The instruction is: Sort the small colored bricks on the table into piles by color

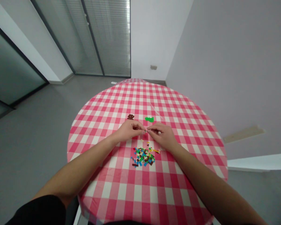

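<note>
My left hand (131, 129) and my right hand (161, 132) meet fingertip to fingertip above the middle of the table. Each is closed in a pinch; something tiny shows between the fingertips, too small to name. Nearer to me lies a loose pile of small mixed bricks (144, 157) in blue, green, brown, white and yellow, with a few yellow and brown pieces at its upper right. Just beyond my left hand sits a small group of dark brown pieces (130, 117). A green cluster of pieces (149, 119) lies beyond the gap between my hands.
The round table (121, 193) has a red and white checked cloth. Beyond it are a white wall with an outlet plate (153, 67) and glass doors (107, 37) on the left. A grey wall stands close on the right.
</note>
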{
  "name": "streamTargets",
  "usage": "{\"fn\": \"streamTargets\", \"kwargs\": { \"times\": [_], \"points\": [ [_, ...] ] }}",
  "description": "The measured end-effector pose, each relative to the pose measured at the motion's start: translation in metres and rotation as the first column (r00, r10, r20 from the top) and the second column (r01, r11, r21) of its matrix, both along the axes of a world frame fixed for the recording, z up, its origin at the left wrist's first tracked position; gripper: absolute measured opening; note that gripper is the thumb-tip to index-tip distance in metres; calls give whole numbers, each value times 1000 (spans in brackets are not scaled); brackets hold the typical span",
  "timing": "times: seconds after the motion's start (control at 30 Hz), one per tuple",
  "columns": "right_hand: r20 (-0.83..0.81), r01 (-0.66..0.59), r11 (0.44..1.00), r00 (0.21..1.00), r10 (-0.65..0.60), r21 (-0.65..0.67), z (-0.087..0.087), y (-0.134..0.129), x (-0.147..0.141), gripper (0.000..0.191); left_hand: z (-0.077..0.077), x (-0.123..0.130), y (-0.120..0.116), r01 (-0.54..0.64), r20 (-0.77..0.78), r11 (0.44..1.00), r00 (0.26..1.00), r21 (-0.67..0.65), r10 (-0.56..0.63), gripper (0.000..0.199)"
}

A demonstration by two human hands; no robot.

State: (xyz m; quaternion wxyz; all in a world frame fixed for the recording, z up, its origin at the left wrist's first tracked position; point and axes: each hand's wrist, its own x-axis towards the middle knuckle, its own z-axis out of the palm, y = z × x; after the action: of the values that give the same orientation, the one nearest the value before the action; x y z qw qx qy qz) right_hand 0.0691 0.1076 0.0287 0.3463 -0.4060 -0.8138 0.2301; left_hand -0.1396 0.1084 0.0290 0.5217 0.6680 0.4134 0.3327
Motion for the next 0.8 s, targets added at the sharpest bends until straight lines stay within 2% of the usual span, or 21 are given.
{"fn": "streamTargets", "kwargs": {
  "times": [0.17, 0.3, 0.47, 0.67, 0.8],
  "points": [
    [-19, -45, 997, 999, 46, 63, 1, -2, -2, 18, -7, 2, 1, -18, 72, 1000, 997, -8, 19, 15],
    [-21, -76, 991, 997, 78, 111, -1, -1, -1, 17, -8, 1, 2, -29, 67, 999, 997, -17, 30, 15],
    [-54, -122, 972, 989, 136, 200, -3, -1, -1, 14, -10, 1, 4, -2, 107, 1000, 994, -21, 4, 17],
    [-5, -130, 977, 991, 133, 172, -2, -2, 0, 21, -8, 1, 2, -6, 146, 999, 989, -53, 14, 14],
    [28, -144, 978, 990, 141, 148, -2, -1, 1, 19, -8, 2, 2, -23, 180, 996, 983, -81, 38, 19]
  ]
}}
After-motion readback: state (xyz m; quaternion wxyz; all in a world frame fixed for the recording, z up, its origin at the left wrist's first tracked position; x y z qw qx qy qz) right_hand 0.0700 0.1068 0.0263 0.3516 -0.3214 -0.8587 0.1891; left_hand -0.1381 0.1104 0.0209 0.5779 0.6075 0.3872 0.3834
